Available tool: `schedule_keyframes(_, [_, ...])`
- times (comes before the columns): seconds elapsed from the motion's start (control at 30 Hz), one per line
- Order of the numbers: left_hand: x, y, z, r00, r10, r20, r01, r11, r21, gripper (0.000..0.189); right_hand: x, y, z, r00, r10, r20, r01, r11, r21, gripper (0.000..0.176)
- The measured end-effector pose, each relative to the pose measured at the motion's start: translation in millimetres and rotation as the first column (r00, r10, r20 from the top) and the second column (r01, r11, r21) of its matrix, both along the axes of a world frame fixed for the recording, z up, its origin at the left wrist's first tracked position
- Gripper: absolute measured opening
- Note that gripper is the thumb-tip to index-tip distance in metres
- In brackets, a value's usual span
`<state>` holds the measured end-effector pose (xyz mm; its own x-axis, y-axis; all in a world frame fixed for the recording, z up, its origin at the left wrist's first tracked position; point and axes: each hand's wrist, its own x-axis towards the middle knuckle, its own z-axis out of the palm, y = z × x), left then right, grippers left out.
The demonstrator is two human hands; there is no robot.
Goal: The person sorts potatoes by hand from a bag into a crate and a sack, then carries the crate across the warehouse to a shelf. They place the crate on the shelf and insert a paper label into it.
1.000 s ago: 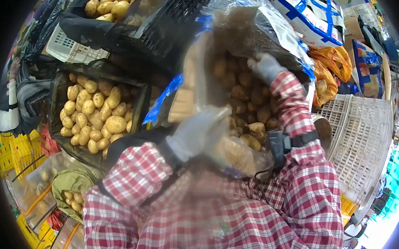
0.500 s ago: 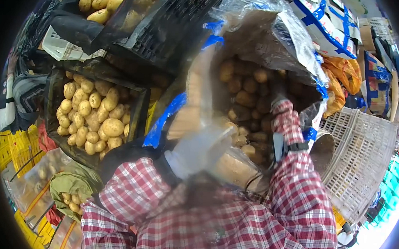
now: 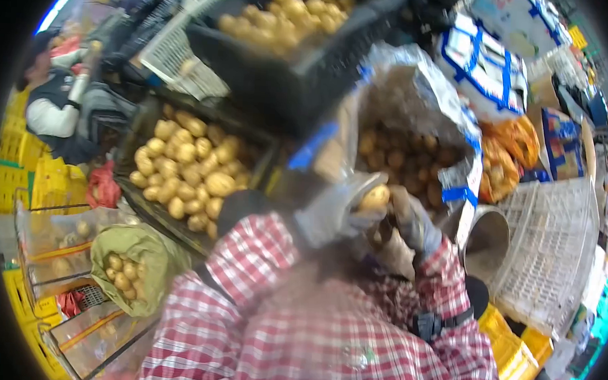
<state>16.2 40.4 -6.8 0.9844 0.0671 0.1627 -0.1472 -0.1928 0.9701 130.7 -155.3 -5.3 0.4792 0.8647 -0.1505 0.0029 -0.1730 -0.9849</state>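
My left hand, in a grey glove, is closed round a pale yellow potato in front of my chest. Close beside it on the right is my gloved right hand, its fingers curled inward; what they hold, if anything, is hidden. Beyond both hands stands an open sack lined with clear plastic and edged with blue tape. Many potatoes lie in its shaded inside. To the left, a dark-lined crate is heaped with washed-looking yellow potatoes.
Another black-lined crate of potatoes stands at the back. A green bag with potatoes is at lower left. On the right are a metal bucket, a white plastic basket and an orange bag. Another person is at far left.
My right hand has come out of the sack, back towards my chest beside the left hand. A potato now shows in my left hand. The view has shifted, showing more on the left.
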Motion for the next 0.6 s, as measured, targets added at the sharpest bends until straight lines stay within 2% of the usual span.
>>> schedule_keyframes(0.07, [-34, 18, 21, 0.984, 0.020, -0.179, -0.057, 0.977, -0.203, 0.054, -9, -8, 2, 0.948, -0.027, -0.317, 0.007, 0.998, -0.065, 0.060])
schedule_keyframes(0.1, [-49, 30, 32, 0.975, 0.116, -0.190, -0.154, 0.968, -0.198, 0.052, -15, -6, 7, 0.950, -0.141, -0.279, 0.125, 0.989, -0.074, 0.056])
schedule_keyframes(0.13, [-70, 52, 46, 0.946, 0.279, -0.162, -0.302, 0.943, -0.140, 0.052, -14, -12, -5, 0.921, -0.273, -0.279, 0.234, 0.958, -0.166, 0.053])
schedule_keyframes(0.17, [-95, 75, 58, 0.860, 0.502, -0.093, -0.507, 0.860, -0.049, 0.053, -11, -21, -25, 0.873, -0.407, -0.271, 0.340, 0.903, -0.262, 0.049])
schedule_keyframes(0.23, [-162, 125, 73, 0.539, 0.840, 0.056, -0.841, 0.535, 0.080, 0.058, -10, -32, -36, 0.823, -0.520, -0.227, 0.431, 0.833, -0.347, 0.045])
schedule_keyframes(0.27, [-205, 150, 76, 0.354, 0.930, 0.101, -0.933, 0.343, 0.113, 0.062, -8, -39, -48, 0.796, -0.571, -0.202, 0.470, 0.793, -0.389, 0.042])
schedule_keyframes(0.3, [-249, 174, 74, 0.202, 0.970, 0.133, -0.977, 0.190, 0.095, 0.059, -2, -58, -105, 0.816, -0.550, -0.181, 0.488, 0.822, -0.294, 0.038])
schedule_keyframes(0.33, [-295, 190, 63, 0.080, 0.988, 0.131, -0.995, 0.072, 0.065, 0.056, -5, -58, -106, 0.823, -0.541, -0.171, 0.471, 0.819, -0.327, 0.036])
schedule_keyframes(0.37, [-340, 200, 47, -0.021, 0.996, 0.086, -1.000, -0.022, 0.004, 0.053, -10, -58, -107, 0.830, -0.532, -0.164, 0.451, 0.815, -0.364, 0.034])
schedule_keyframes(0.43, [-417, 201, 2, -0.129, 0.988, -0.079, -0.987, -0.136, -0.090, 0.048, -15, -48, -107, 0.887, -0.439, -0.144, 0.387, 0.876, -0.289, 0.032])
schedule_keyframes(0.47, [-441, 195, -21, -0.135, 0.987, -0.084, -0.978, -0.119, 0.171, 0.045, -13, -48, -104, 0.888, -0.417, -0.195, 0.345, 0.883, -0.317, 0.032])
schedule_keyframes(0.5, [-449, 182, -33, -0.168, 0.986, 0.004, -0.767, -0.134, 0.627, 0.047, -12, -48, -104, 0.921, -0.367, -0.133, 0.309, 0.893, -0.327, 0.032])
schedule_keyframes(0.53, [-450, 177, -45, -0.148, 0.984, 0.103, -0.365, -0.152, 0.919, 0.049, -8, -48, -106, 0.946, -0.317, -0.068, 0.277, 0.901, -0.335, 0.032])
schedule_keyframes(0.6, [-463, 211, -79, -0.152, 0.986, 0.065, -0.315, -0.111, 0.942, 0.048, -6, -47, -100, 0.971, -0.238, 0.002, 0.227, 0.927, -0.299, 0.032])
